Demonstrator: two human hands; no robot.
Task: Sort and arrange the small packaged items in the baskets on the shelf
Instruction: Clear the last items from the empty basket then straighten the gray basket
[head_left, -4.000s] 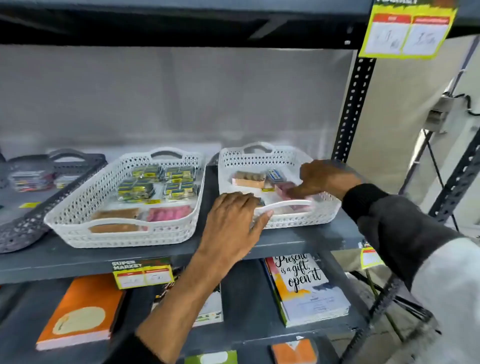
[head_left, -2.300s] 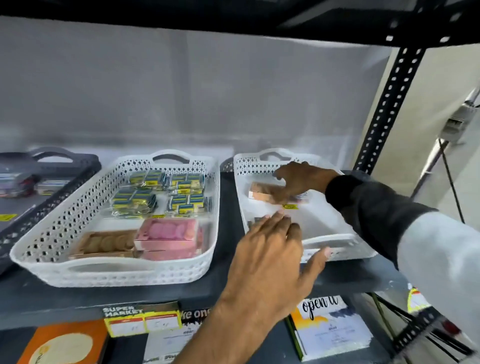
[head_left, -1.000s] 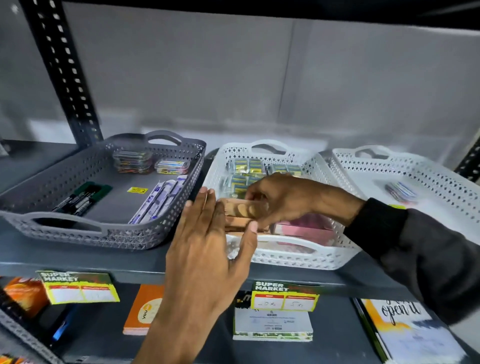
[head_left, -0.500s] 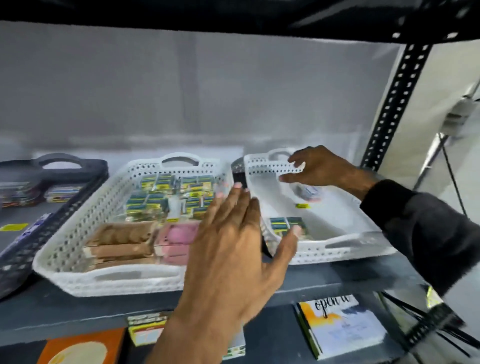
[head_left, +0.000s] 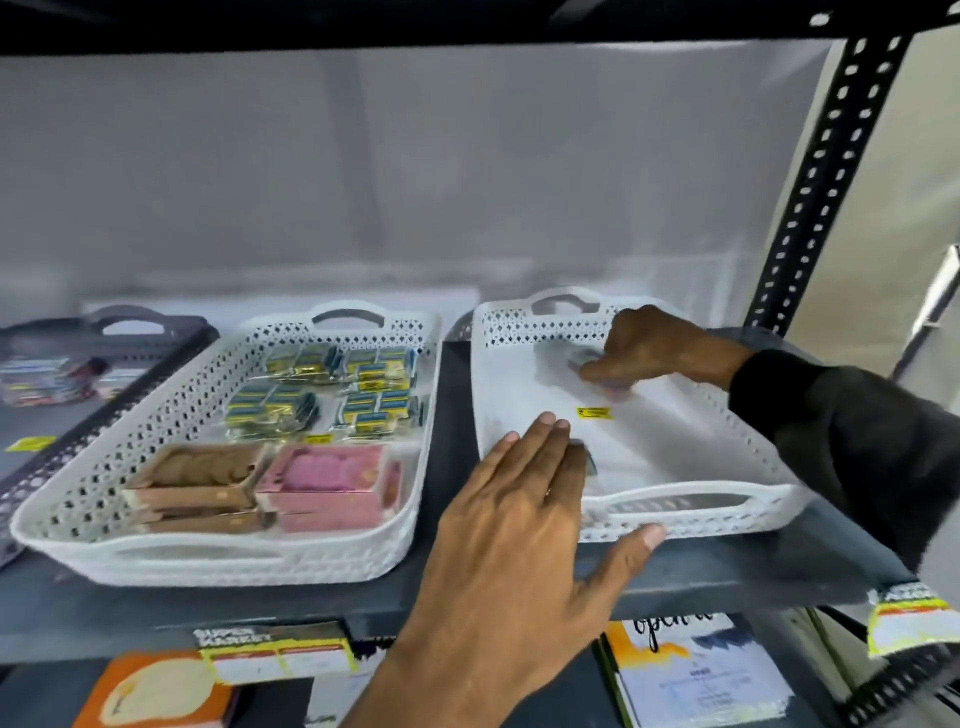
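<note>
Baskets on the grey shelf (head_left: 727, 577), three in a row, and both hands are busy at the right white basket (head_left: 691, 519). Nearest the camera, the left hand (head_left: 524, 540) is spread flat and open over that basket's near left corner, thumb stretched along the front wall just below the handle slot, fingers (head_left: 550, 441) reaching in over the rim. There's a small dark packet (head_left: 587, 457) poking out just beside the fingertips, but it's blurry, so I can't really tell if the hand is touching it or only hovering. A bit further in, a small yellow sticker (head_left: 593, 412) lies on the basket floor.

To the left, the middle white basket (head_left: 249, 558) has brown boxes (head_left: 200, 480) and pink boxes (head_left: 332, 483) side by side at the near end, with yellow and blue packets (head_left: 337, 389) grouped behind them.

At the far end of the right basket, the right hand (head_left: 660, 345), in a dark sleeve (head_left: 831, 415), is curled down with fingers pinched on a small packet (head_left: 587, 358) near the far wall; looks like a loose grip on it.

Far left sits a grey basket (head_left: 171, 353) with some packs in it, mostly out of frame.
</note>
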